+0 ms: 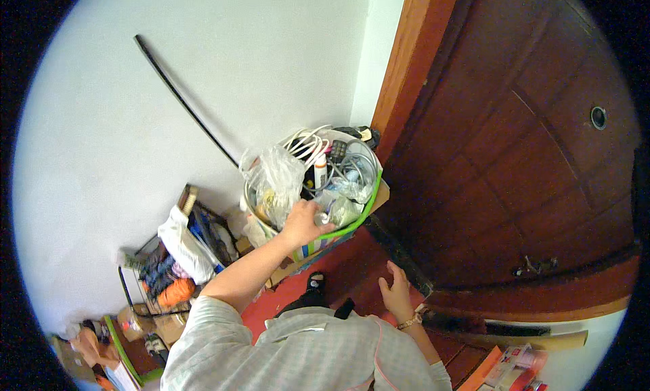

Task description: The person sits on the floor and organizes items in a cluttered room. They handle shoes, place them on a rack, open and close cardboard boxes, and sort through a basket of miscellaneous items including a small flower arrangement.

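A round container with a green rim [375, 195] is filled with odds and ends. Over its near edge reaches my left hand [303, 224], its fingers among plastic-wrapped things; whether it grips any of them cannot be told. Just left of the fingers lies a crumpled clear plastic bag [279, 175]. Farther back in the container are a coiled white cable [310, 143], a white tube with an orange band [320, 171] and a gray cable [363, 160]. My right hand [396, 289] hangs lower right, apart from the container, fingers spread and holding nothing.
A dark wooden door [508, 137] with an orange-brown frame [414, 51] stands on the right. Against the pale wall leans a long black strip [185, 102]. A metal rack [124, 289] with bags and clothes is at left; cardboard boxes [170, 327] are below. Packages [518, 365] lie lower right.
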`<state>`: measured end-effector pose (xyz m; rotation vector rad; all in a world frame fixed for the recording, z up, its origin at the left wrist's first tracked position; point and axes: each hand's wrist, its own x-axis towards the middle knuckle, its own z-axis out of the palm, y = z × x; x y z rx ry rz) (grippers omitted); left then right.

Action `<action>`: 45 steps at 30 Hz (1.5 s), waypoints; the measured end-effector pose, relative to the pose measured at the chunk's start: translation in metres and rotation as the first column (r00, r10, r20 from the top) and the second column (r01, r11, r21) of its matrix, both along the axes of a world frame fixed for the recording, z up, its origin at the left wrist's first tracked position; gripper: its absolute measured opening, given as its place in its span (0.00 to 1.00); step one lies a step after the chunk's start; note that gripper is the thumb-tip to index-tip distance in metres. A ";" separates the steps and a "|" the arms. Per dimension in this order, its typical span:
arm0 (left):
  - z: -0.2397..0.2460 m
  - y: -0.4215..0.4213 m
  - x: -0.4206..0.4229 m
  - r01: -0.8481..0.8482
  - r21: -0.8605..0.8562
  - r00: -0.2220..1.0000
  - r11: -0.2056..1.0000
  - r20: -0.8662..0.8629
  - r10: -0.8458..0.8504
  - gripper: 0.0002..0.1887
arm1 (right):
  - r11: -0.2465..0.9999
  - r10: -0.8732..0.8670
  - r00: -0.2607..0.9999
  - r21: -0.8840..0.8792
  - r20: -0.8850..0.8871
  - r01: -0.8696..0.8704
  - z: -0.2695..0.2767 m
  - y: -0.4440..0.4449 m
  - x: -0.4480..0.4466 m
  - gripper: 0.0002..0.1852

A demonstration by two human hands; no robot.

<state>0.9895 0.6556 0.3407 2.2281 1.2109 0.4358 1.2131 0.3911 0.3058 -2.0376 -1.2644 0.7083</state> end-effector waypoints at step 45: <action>0.033 -0.012 0.010 0.893 -0.412 0.024 0.182 0.446 0.895 0.27 | 0.516 0.676 0.697 0.523 0.239 -0.679 0.226 0.163 -0.032 0.44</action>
